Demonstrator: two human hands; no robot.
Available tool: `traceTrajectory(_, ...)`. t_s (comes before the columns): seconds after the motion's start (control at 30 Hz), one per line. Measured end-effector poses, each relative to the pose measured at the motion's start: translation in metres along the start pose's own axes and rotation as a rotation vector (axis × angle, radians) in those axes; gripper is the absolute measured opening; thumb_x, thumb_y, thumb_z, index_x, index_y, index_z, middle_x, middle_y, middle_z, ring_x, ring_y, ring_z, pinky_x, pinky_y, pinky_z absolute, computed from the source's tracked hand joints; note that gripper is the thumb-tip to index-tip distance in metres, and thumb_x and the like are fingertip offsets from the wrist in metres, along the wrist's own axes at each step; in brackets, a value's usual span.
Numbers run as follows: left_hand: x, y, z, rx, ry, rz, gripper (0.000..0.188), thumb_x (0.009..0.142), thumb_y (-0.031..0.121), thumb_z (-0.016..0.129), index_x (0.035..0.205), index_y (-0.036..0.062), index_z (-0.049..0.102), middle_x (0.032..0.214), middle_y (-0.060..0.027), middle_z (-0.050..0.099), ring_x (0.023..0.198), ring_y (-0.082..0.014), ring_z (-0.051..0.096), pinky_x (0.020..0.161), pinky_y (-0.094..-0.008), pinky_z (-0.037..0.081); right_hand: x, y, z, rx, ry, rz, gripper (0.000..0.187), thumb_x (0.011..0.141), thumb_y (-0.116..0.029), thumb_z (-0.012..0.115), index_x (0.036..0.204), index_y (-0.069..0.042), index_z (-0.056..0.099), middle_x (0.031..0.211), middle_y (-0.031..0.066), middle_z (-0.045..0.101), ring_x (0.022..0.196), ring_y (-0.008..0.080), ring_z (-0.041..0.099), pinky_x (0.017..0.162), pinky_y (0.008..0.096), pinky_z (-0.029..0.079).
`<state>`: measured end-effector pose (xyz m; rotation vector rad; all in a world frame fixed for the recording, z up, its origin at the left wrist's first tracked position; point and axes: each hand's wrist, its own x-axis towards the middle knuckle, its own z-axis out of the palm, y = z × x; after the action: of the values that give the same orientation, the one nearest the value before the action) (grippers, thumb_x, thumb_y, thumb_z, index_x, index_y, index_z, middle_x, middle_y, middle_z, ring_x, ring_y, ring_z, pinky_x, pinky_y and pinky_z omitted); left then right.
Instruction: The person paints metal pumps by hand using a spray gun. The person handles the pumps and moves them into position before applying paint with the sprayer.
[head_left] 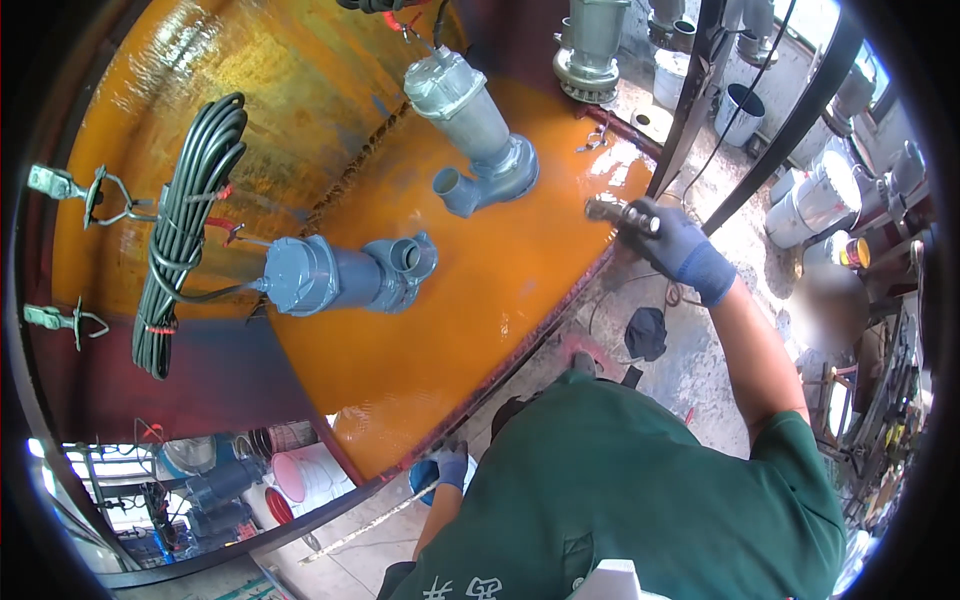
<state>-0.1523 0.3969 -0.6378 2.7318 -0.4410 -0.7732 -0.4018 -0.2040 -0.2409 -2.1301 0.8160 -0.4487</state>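
My right hand (665, 240), in a dark glove, is closed around a metal spray gun (608, 209) at the right edge of an orange-coated, wet-looking surface (480, 270). Low and left of my green-shirted torso, my gloved left hand (453, 466) is curled beside a blue bucket (424, 482). A pale stick (365, 527) reaches toward that hand; whether it is held cannot be made out. Two grey-blue submersible pumps hang over the orange surface: an upper pump (465, 115) with a paler silver top, and a lower pump (345, 275) wired to a coiled black cable (190, 220).
Metal clamps (60, 184) hold chain links at the left. Dark steel posts (690, 95) rise at the right, with white buckets (815, 205) and more pumps behind. A dark cloth (646, 333) lies on the floor. Pink-and-white buckets (305, 475) stand at lower left.
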Motion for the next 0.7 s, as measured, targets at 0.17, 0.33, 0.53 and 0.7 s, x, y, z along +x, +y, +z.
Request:
traceTrajectory(0.17,0.001,-0.040,0.026,0.046,-0.238,-0.163,0.052,0.099,0.045,0.064,0.141,0.0148,0.067,0.132,-0.0253,0.070,0.125,-0.0436,0.065,0.105,-0.0465,0.052,0.006,-0.022,-0.004,-0.092,0.052,-0.044,0.022,0.095,-0.022,0.073,0.106,-0.005,0.063,0.088,0.0204,0.072,0.086,0.0392,0.073,0.076,0.0481,0.054)
traceTrajectory(0.33,0.023,-0.082,0.044,0.047,-0.201,-0.012,0.044,0.098,0.046,0.065,0.127,0.0144,0.074,0.120,-0.0205,0.075,0.115,-0.0456,0.069,0.103,-0.0474,0.053,0.018,-0.030,0.002,-0.150,0.044,-0.113,0.024,0.096,-0.025,0.073,0.106,-0.006,0.063,0.085,0.0203,0.071,0.086,0.0419,0.071,0.077,0.0502,0.054)
traceTrajectory(0.53,0.028,0.194,-0.121,-0.263,0.006,0.546,0.027,0.102,0.025,0.064,0.115,0.0030,0.074,0.107,-0.0235,0.074,0.101,-0.0409,0.071,0.087,-0.0482,0.057,0.010,-0.009,0.004,-0.153,-0.036,0.038,0.026,0.096,-0.025,0.073,0.114,-0.009,0.064,0.097,0.0203,0.073,0.095,0.0429,0.071,0.082,0.0494,0.055)
traceTrajectory(0.7,0.090,0.439,-0.255,-0.469,0.272,1.081,0.034,0.100,0.017,0.064,0.131,0.0024,0.067,0.133,-0.0231,0.065,0.125,-0.0454,0.057,0.111,-0.0533,0.043,0.003,-0.021,-0.009,-0.155,-0.184,0.043,0.026,0.096,-0.022,0.071,0.118,-0.008,0.067,0.100,0.0169,0.077,0.101,0.0379,0.074,0.090,0.0463,0.057)
